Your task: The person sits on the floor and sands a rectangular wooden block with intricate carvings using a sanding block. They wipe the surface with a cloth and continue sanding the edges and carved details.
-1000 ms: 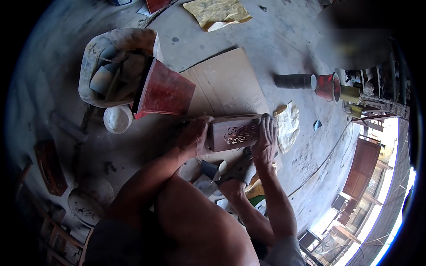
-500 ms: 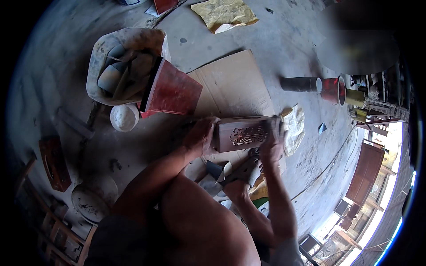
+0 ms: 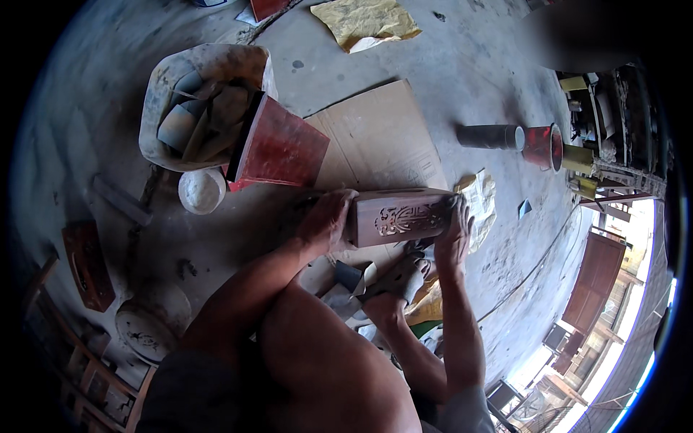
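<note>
A brown wooden box (image 3: pixel 397 224) with an openwork carved pattern on its front lies across in front of my legs, above the cardboard's near edge. My left hand (image 3: pixel 325 220) is closed round its left end, with the thumb side partly in shadow. At the box's right end my right hand (image 3: pixel 453 238) presses its fingers against the end and edge. Whether a thin sheet lies under those fingers cannot be made out. Under the box, a piece of dark abrasive paper (image 3: pixel 349 276) lies by my sandalled foot (image 3: pixel 397 285).
Flat cardboard (image 3: pixel 379 137) lies beyond the box. To the left stand a dark red tapered piece (image 3: pixel 281 144), a bin of scraps (image 3: pixel 155 130) and a white bowl (image 3: pixel 202 192). Farther right are a black cylinder (image 3: pixel 487 137) and a red pot (image 3: pixel 539 148). Crumpled paper (image 3: pixel 481 206) lies beside my right hand.
My right hand has moved right, from over the carved front to the box's right end, uncovering more of the pattern. My left hand and the box have hardly moved.
</note>
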Motion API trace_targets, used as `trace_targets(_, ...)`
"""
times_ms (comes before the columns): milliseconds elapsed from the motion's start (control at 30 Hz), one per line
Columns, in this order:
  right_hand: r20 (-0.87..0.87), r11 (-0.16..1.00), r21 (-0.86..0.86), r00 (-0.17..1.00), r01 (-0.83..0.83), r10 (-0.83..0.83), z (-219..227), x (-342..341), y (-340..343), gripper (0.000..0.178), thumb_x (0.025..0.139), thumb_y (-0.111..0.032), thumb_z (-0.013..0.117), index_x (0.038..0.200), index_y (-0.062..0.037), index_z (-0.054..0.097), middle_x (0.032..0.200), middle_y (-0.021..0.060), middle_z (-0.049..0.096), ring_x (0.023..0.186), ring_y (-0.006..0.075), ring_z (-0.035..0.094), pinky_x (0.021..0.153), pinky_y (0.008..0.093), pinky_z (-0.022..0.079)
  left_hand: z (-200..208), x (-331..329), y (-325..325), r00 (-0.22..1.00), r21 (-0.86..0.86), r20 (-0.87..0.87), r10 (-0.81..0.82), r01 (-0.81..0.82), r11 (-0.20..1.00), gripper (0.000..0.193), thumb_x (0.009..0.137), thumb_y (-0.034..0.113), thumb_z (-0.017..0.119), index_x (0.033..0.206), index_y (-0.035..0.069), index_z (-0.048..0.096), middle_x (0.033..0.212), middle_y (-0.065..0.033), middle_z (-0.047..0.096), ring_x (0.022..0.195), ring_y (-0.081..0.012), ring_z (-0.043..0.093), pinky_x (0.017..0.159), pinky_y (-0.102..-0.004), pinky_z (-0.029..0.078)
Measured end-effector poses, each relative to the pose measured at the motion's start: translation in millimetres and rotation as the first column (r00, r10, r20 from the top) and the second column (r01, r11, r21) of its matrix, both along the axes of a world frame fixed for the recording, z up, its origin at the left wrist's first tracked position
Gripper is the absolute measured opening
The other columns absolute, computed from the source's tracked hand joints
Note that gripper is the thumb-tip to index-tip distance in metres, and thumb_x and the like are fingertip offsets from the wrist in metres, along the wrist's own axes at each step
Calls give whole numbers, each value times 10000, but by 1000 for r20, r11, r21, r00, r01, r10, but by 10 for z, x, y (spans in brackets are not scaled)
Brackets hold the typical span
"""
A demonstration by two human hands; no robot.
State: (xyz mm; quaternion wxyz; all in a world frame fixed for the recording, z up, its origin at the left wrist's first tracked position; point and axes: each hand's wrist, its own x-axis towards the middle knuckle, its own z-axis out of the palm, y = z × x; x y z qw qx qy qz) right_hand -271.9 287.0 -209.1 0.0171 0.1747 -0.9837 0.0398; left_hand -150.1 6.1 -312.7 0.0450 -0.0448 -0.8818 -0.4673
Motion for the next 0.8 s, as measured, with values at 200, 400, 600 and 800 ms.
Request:
trace_targets(200, 69, 988, -150, 997, -27, 38, 64, 241, 184, 674, 799, 171, 470, 1468, 90, 477, 1549, 319, 449, 1463, 475, 406, 1227, 515, 313, 5, 14, -48, 995, -1, 26, -92, 92, 996, 1233, 537, 383, 992, 1498, -20, 333, 1447, -247, 467, 1391, -422, 438, 1204, -488, 342)
trace_targets(400, -61, 985, -155, 996, -78, 70, -45, 78, -56, 678, 804, 152, 494, 1476, 64, 484, 1545, 304, 464, 1468, 468, 408, 1237, 513, 303, 32, -2, -34, 999, -13, 13, -34, 34, 999, 1238, 529, 362, 998, 1499, -20, 331, 1453, -244, 466, 1389, -421, 443, 1205, -492, 340)
trace_targets(600, 23, 996, -33, 996, -88, 89, 59, 69, 138, 617, 876, 83, 462, 1486, 6, 518, 1548, 255, 491, 1483, 450, 402, 1238, 576, 274, 65, 0, -53, 997, -20, 71, -40, 41, 999, 1239, 532, 383, 995, 1498, -22, 333, 1464, -243, 460, 1403, -429, 432, 1212, -486, 333)
trace_targets(800, -19, 996, -49, 997, -80, 79, 15, 73, 148, 644, 859, 84, 487, 1500, 26, 490, 1557, 261, 478, 1492, 440, 393, 1239, 570, 275, 88, -23, -50, 997, -6, 63, -45, 45, 999, 1210, 545, 366, 994, 1490, -15, 342, 1460, -240, 459, 1399, -432, 433, 1204, -487, 337)
